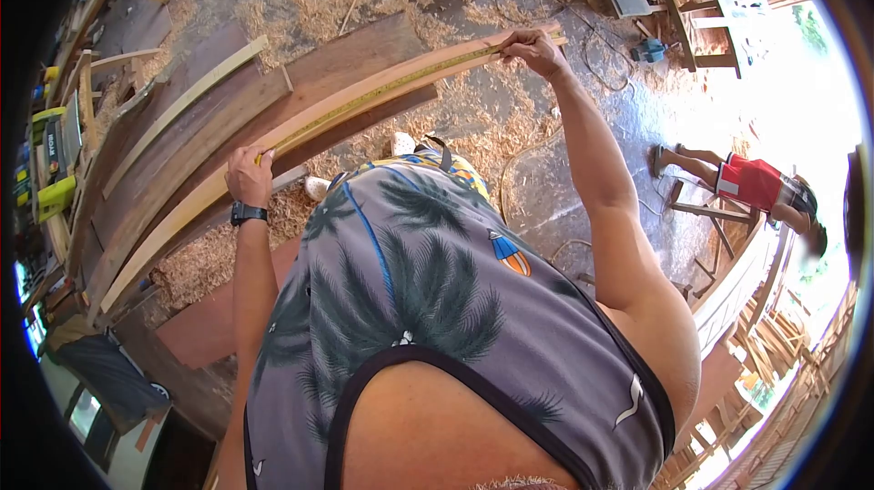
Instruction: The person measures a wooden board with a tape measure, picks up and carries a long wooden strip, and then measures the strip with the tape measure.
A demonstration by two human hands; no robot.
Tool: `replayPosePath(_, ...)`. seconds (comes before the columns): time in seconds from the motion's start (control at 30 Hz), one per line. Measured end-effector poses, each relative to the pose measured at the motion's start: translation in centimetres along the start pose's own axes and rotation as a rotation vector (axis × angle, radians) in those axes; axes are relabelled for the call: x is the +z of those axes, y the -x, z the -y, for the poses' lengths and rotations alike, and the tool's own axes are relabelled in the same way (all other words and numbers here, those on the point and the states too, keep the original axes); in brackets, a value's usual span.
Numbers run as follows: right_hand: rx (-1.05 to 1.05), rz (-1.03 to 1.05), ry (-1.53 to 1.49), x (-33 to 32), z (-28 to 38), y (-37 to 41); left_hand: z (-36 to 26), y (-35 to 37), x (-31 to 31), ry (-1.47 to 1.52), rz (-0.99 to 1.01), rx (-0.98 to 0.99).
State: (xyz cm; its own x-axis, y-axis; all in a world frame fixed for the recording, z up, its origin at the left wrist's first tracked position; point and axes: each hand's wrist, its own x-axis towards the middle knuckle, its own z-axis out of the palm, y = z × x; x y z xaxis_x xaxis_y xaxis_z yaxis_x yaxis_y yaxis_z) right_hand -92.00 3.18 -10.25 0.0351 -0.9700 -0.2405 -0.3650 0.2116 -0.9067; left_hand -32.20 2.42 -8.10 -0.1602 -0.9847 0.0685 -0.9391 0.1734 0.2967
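1. The long pale wooden strip lies in front of the torso, running slantwise from the lower left of the view to the upper right, over wider brown boards.
2. Its far right end passes just beyond the right hand, where the floor, strewn with shavings, gives open room; its left end reaches in among boards by the stacked lumber, so room is tighter there.
3. The brown boards extend past the strip's upper long edge, while a darker plank shows along its lower edge, on the torso side.
4. To the right, shiny floor lies between the right forearm and a co-worker in red, who is well apart. A dark cord loops across the floor near the right hand, with a blue tool farther out.
5. The strip is light tan and looks bowed, though the wide, bending view seems to account for some of that. A yellow measuring tape stretches along it, marked in dark.
6. The left hand, above a black wristwatch, grips the tape at the strip. The right hand pinches the tape near the strip's right end, fingers bent over the wood.
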Motion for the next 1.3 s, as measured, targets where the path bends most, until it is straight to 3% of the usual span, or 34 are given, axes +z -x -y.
replayPosePath(0.6, 0.048, -0.023, -0.147, -0.2, 0.5, -0.1, -0.6, 0.2, -0.3, 0.004, -0.022, 0.004)
replayPosePath(0.73, 0.065, -0.063, -0.246, -0.1, 0.1, -0.5, -0.4, 0.1, -0.3, -0.023, -0.014, 0.004)
replayPosePath(0.8, 0.035, -0.178, -0.361, 0.1, -0.6, -0.7, -0.8, -0.2, -0.7, -0.011, -0.012, 0.004)
replayPosePath(0.87, -0.007, -0.195, -0.300, 0.0, -0.3, -0.9, -0.9, -0.2, -1.0, 0.048, 0.014, -0.013)
replayPosePath(0.93, 0.029, -0.416, -0.054, 0.0, 1.7, -0.8, -0.6, -0.5, -0.9, 0.092, 0.013, -0.006)
replayPosePath(0.97, 0.031, -0.429, 0.111, -0.6, 2.0, -0.9, -0.5, -0.6, -0.9, 0.136, 0.019, 0.004)
replayPosePath(1.3, -0.047, -0.300, 0.415, -1.5, 2.2, -0.1, 3.4, -0.9, -2.4, 0.163, 0.077, -0.005)
